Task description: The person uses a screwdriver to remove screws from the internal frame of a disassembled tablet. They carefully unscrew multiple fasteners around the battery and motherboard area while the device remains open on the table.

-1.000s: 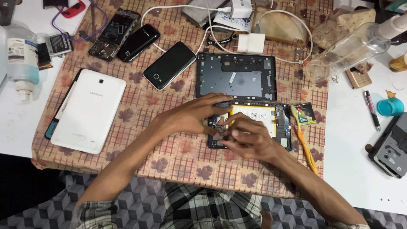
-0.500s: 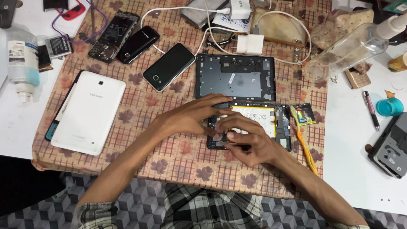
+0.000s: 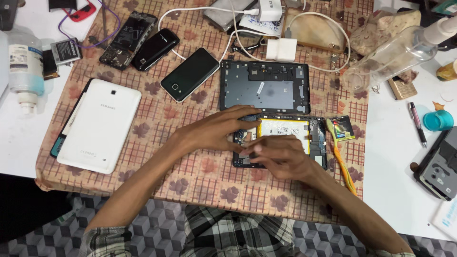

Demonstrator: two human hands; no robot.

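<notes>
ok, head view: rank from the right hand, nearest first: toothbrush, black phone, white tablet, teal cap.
1. toothbrush, just right of the right hand.
2. black phone, up-left.
3. teal cap, far right, and white tablet, far left: too close to call.

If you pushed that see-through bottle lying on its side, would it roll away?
Probably. The clear bottle lies on its side and looks round, so a sideways nudge would likely roll it. It seems nearly empty, so likely light. Its white cap and the crumpled cloth beside it might stop it.

A white tablet (image 3: 97, 124) lies beside three phones (image 3: 189, 74).
</notes>
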